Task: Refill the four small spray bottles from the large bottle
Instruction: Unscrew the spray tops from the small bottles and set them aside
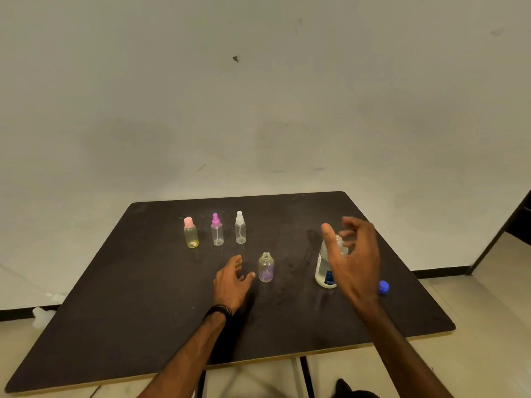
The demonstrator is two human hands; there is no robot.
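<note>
Three small capped spray bottles stand in a row at the back: a yellow bottle with a pink cap (191, 233), a clear bottle with a magenta sprayer (217, 230) and a clear bottle with a white sprayer (240, 228). A fourth small bottle (266, 267) stands uncapped nearer me. My left hand (231, 280) rests on the table just left of it, fingers apart, not touching it. The large clear bottle (324, 267) with a blue label stands uncapped at the right. My right hand (355, 254) hovers open right in front of it, partly hiding it. Its blue cap (384, 287) lies on the table further right.
The dark table (143, 311) has a pale front edge and ends close behind the bottles at a plain wall. A white crumpled item (43, 314) lies on the floor to the left. A dark frame (505, 225) stands at the far right.
</note>
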